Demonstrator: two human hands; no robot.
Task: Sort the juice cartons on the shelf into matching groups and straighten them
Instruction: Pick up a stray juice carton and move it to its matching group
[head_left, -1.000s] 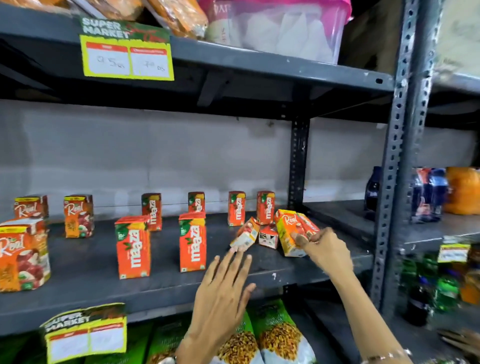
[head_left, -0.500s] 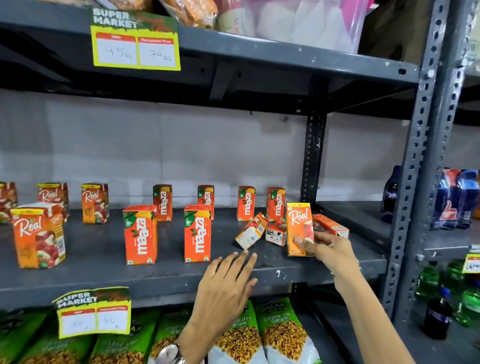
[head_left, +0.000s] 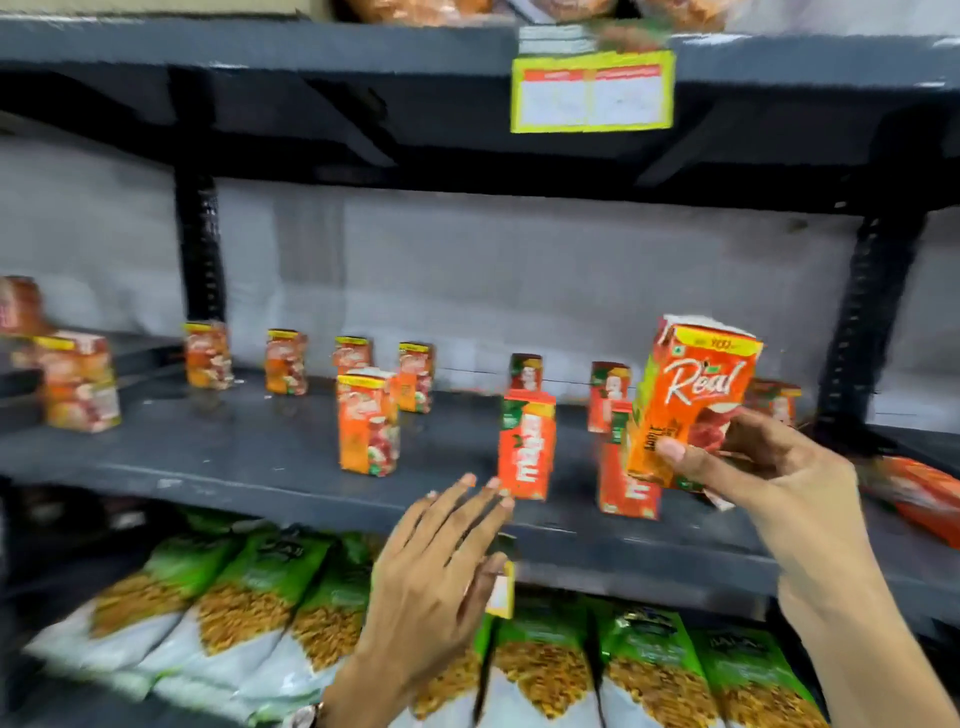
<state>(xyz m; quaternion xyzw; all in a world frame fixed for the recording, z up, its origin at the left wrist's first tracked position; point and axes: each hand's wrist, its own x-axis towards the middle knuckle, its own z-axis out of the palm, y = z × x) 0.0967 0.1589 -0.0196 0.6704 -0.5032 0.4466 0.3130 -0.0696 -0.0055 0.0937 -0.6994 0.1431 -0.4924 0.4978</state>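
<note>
My right hand (head_left: 769, 467) grips an orange Real juice carton (head_left: 696, 395), lifted above the grey shelf (head_left: 249, 457) and tilted a little. My left hand (head_left: 441, 566) hovers empty in front of the shelf's front edge, fingers spread. Just beyond its fingertips stands a red Maaza carton (head_left: 525, 447); a second Maaza carton (head_left: 626, 488) is partly hidden behind the held carton. More Maaza cartons (head_left: 608, 397) stand at the back. Several Real cartons stand upright further left, one in front (head_left: 368, 423), others behind (head_left: 284, 362). The picture is motion-blurred.
An orange carton (head_left: 924, 493) lies on its side at the right edge. Green snack bags (head_left: 291, 597) fill the shelf below. A yellow price tag (head_left: 592, 91) hangs on the upper shelf, another small tag (head_left: 501, 592) beside my left hand. Dark uprights (head_left: 200, 244) frame the bay.
My right hand has lifted the Real carton off the shelf and carried it left, past the Maaza cartons. The view has swung left. My left hand stays hovering at the shelf edge.
</note>
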